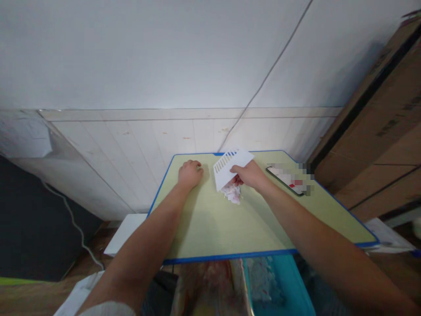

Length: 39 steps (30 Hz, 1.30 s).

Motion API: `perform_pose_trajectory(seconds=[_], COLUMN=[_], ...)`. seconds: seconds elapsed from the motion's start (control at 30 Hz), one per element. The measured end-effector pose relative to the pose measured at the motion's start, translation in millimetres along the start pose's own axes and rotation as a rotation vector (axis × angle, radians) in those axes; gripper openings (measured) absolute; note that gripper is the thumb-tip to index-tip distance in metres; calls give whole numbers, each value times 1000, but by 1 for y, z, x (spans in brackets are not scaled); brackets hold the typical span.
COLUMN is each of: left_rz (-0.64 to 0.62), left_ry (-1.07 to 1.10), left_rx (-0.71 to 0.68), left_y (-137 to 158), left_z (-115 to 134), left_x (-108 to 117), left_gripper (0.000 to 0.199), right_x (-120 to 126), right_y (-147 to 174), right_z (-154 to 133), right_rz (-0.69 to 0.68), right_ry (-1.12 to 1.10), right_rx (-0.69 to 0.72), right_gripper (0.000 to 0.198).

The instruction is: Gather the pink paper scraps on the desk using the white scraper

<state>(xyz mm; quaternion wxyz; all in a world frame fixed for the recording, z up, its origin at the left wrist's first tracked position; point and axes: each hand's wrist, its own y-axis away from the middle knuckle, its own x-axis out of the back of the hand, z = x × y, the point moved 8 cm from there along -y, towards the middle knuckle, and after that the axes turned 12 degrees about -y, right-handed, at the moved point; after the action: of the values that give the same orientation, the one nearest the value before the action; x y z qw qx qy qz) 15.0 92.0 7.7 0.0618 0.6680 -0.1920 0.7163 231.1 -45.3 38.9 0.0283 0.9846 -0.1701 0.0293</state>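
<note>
Whitish scraps (261, 278) lie in your near blue bin (296, 285); a pale clump (233, 195) remains on the table (210, 230), by the white slotted card (225, 172) your right hand (248, 173) clamps in its fingers. Far left, your left hand (190, 174) curls its fingers, whether holding anything I can't tell.

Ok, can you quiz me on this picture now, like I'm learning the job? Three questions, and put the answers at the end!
1. Pick one: which hand holds the white slotted piece?
A) left only
B) right only
C) both

2. True or false: the phone-like device lies to the right of the crumpled pale scraps, as the camera sees it.

3. Fill in the blank: the pale yellow-green table has ____ edging.

Key:
1. B, the right hand grips it.
2. True.
3. Blue.
</note>
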Motion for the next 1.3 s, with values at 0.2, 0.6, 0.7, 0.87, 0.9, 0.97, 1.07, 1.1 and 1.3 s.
perform_pose_trajectory(seconds=[0.2, 0.6, 0.7, 0.87, 0.9, 0.97, 1.07, 1.1, 1.3], left_rz=[29, 30, 55, 55, 60, 76, 87, 89, 112], left_ry=[31, -84, -125, -101, -90, -70, -51, -46, 1], left_rx=[-11, -127, -177, -212, -216, -228, -250, -254, -240], left_y=[2, 2, -5, -16, -17, -18, -19, -19, -19], left_z=[3, 25, 30, 26, 25, 23, 23, 23, 22], left_x=[0, 1, 4, -3, -4, -7, -10, -11, -10], left_gripper=[44, 42, 44, 48, 49, 48, 48, 48, 45], right_x=[-13, 61, 74, 76, 75, 75, 82, 85, 83], right_y=[-10, 11, 23, 44, 47, 51, 52, 52, 63], right_z=[22, 10, 10, 11, 12, 14, 11, 8, 3], right_rz=[-45, -91, -123, -218, -233, -226, -149, -125, -142], right_ry=[12, -150, -103, -35, -11, 33, 65, 70, 162], right_rx=[-83, 75, 154, 253, 248, 240, 270, 287, 318], right_gripper=[16, 29, 36, 42, 42, 42, 46, 48, 50])
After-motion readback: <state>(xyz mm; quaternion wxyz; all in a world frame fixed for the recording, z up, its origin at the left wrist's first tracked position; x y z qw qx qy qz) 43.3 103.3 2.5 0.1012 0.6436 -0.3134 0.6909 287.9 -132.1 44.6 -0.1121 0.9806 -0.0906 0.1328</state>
